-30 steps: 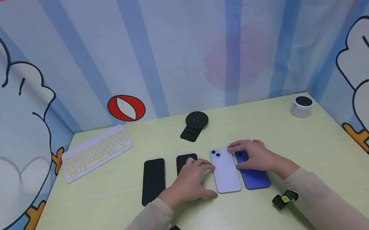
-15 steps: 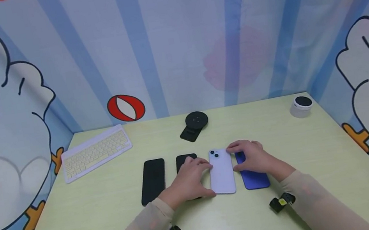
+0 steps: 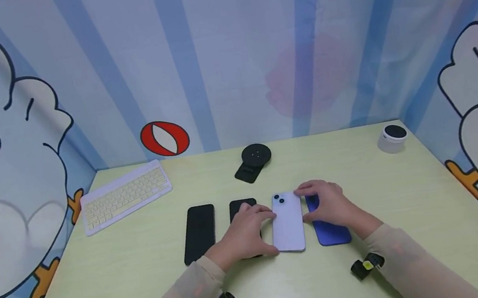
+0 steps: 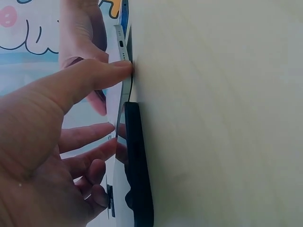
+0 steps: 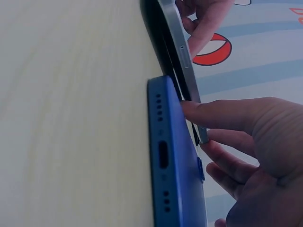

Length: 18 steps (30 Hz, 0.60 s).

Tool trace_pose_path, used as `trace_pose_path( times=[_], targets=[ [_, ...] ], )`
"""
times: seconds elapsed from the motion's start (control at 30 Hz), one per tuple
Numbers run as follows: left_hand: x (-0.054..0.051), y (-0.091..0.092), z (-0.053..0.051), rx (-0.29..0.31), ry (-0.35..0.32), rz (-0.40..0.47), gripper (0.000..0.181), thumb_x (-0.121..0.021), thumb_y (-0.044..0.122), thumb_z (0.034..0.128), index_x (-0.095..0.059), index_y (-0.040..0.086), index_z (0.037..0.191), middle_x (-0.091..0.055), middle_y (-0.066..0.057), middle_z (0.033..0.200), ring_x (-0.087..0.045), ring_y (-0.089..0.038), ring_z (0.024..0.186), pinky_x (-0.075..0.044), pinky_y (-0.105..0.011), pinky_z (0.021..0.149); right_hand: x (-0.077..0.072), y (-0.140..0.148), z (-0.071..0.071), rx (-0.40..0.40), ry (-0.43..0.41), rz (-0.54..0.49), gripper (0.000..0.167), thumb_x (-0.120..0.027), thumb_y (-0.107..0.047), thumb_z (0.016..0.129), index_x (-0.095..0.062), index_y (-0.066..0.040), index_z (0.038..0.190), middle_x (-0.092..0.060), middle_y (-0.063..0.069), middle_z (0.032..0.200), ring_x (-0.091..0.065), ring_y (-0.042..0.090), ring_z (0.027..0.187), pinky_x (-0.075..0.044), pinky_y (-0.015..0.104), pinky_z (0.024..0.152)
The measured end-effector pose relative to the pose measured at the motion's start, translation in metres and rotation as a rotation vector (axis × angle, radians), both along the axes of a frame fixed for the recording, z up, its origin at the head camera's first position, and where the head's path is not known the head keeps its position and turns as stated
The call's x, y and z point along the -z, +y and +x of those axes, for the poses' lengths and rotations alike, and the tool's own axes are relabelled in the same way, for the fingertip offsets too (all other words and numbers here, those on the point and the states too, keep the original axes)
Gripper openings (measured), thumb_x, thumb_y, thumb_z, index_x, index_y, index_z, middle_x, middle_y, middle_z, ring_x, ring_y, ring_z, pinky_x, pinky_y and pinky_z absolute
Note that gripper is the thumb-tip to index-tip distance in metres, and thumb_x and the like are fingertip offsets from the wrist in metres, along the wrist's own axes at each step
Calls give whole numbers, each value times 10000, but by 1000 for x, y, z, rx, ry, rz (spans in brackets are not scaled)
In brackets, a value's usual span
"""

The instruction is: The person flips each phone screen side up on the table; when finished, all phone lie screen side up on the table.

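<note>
A pale lavender smartphone (image 3: 289,223) lies back up, camera corner at the far left, between the two hands. My left hand (image 3: 243,232) holds it at its left edge and near bottom corner, the thumb (image 4: 118,71) against the bottom end. My right hand (image 3: 327,204) grips the right edge and far right corner by thumb and fingertips. In the right wrist view a narrow dark gap shows under the phone's edge (image 5: 182,52). A blue-violet smartphone (image 3: 332,232) lies beneath my right hand, partly hidden. My left hand partly covers a black smartphone (image 3: 242,203).
Another black smartphone (image 3: 199,233) lies at the left of the row. Farther back are a lavender-white keyboard (image 3: 126,195), a black folding stand with a round plate (image 3: 256,155) and a white cylinder with a black top (image 3: 392,139). A printed curtain (image 3: 235,58) borders the table.
The lavender phone has shifted slightly left, away from the blue-violet one, with my right hand following it. My left hand has barely moved. Over the last half second little differs.
</note>
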State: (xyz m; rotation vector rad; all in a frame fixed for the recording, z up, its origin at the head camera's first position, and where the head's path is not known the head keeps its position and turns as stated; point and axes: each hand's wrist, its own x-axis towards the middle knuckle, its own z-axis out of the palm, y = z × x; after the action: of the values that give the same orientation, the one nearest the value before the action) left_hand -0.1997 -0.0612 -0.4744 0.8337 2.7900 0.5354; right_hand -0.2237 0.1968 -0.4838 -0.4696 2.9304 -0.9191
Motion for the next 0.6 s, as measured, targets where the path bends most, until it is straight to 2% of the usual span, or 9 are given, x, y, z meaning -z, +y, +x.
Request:
trace_pose_path(
  times=[0.27, 0.6],
  targets=[
    [0, 1, 0, 23, -22, 22, 778, -914, 468, 737, -646, 176, 1406, -572, -16, 1467, -438, -208, 1206, -422, -370, 1018, -5, 6, 5, 3, 48, -50, 644, -909, -208, 777, -679, -109, 1370, -625, 155, 1425, -522, 428, 1367, -274, 705, 1106],
    [0, 5, 2, 48, -44, 77, 844, -925, 490, 723, -602, 197, 1445, -593, -9, 1455, -433, -177, 1121, -418, -314, 932, -12, 6, 11, -12, 28, -178, 672, -902, -208, 800, -645, -153, 1419, -596, 133, 1467, -494, 419, 1404, -380, 652, 1127]
  ],
)
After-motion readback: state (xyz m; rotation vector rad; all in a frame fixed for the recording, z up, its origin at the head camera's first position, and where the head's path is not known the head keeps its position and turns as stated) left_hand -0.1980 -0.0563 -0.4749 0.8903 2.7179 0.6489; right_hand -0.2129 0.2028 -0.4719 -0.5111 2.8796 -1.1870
